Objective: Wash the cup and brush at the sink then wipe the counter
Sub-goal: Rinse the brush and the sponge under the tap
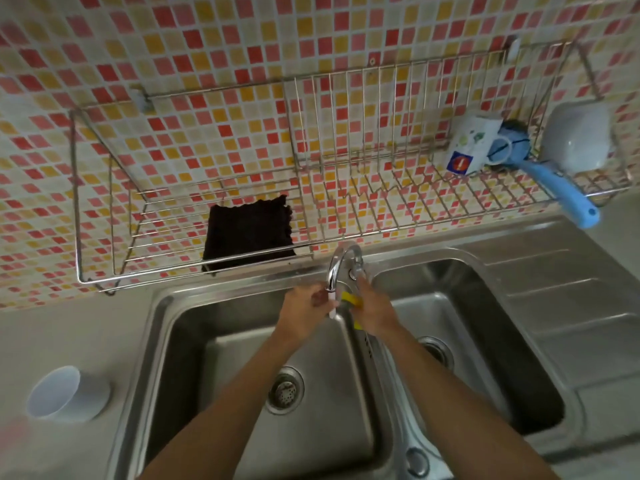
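2 hands are seen under the faucet (341,263), over the divider between the sink (194,327) basins. Left hand (303,311) is curled, palm toward the spout, with a small white piece at its fingertips; whether it is gripped cannot be told. Right hand (372,313) is closed around a yellow item (349,298), mostly hidden by the fingers, so its identity cannot be made out. Any water stream is too faint to confirm. Forearms are cut off at the bottom edge.

White cup (67,393) is seen tilted on the counter (52,334), near the sink's left rim, well apart from the hands. Blue brush (554,183) is lodged in the wire rack (221,188) at its right end, handle sticking out past the rack's front edge, head partly hidden behind a printed mug (471,145). White bowl (576,136) is set on edge at the rack's far right corner, just beside the brush. Dark cloth (247,232) is laid in the rack's left section, drooping over its front rail. Drain strainer in the right basin is partly covered by the right forearm. Mosaic tile wall (207,46) is seen through the rack wires.
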`<state>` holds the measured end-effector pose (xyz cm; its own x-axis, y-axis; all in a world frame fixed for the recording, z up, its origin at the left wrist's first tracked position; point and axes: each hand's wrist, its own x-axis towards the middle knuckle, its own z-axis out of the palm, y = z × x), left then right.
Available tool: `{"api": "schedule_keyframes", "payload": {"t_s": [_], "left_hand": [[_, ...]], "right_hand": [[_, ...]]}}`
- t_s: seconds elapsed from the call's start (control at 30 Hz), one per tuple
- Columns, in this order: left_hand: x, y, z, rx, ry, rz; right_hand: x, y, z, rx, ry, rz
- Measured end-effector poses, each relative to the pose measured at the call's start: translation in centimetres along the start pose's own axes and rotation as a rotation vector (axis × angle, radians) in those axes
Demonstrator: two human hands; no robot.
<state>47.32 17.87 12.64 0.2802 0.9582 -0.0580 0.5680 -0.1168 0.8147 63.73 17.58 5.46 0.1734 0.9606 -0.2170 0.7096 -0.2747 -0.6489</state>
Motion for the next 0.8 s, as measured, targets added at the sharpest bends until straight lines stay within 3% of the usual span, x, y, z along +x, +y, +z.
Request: {"api": "schedule_keyframes", "payload": {"t_s": [0.17,0.37,0.8], "left_hand": [[-0.3,-0.9,1.1,0.019,0.026,-0.018],[-0.8,-1.6,0.9,-0.075,0.018,-0.012],[-1.1,-1.6,1.3,-0.113,0.055,-0.006]], "right_hand": [[0.6,1.2,0.9,-0.106,-0.116,-0.088],[-1.2,1.7,1.5,0.266,0.023,-0.043],[-6.0,4.6,3.6,0.974,0.017,0.348]]}}
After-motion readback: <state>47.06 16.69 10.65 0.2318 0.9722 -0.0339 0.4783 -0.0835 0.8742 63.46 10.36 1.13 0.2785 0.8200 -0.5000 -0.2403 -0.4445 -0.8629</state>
